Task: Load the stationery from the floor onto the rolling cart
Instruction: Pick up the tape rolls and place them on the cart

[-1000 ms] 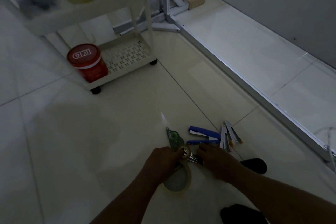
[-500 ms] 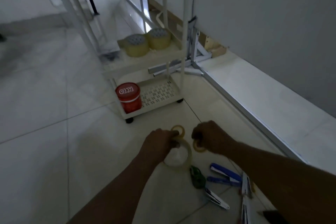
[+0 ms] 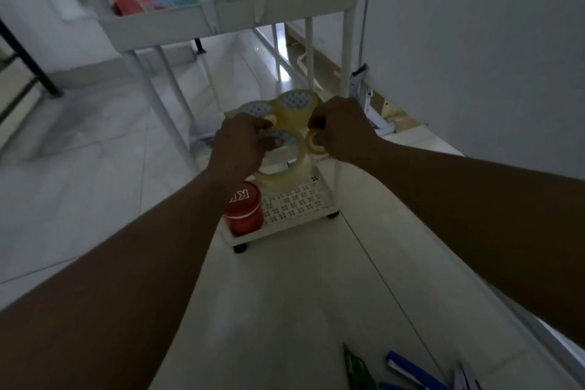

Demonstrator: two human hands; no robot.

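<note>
My left hand (image 3: 241,144) grips a large clear tape roll (image 3: 289,171) and a small roll at its fingertips, held in front of the white rolling cart's (image 3: 221,17) middle shelf. My right hand (image 3: 340,128) is closed around a small tape roll (image 3: 313,144). Two big tape rolls (image 3: 294,104) sit on the middle shelf just behind my hands. On the floor near the bottom edge lie a green correction tape (image 3: 359,372), a blue stapler (image 3: 411,369) and grey staplers (image 3: 465,378).
A red jar (image 3: 243,209) stands on the perforated bottom shelf (image 3: 300,203). The top tray holds red, blue and black items. A grey wall (image 3: 474,25) and a raised white ledge run along the right. Black metal legs stand at the far left.
Both hands have lifted the tape rolls off the floor and carried them forward and up to the cart's middle shelf. The view has risen, so the floor stationery has slid to the bottom edge.
</note>
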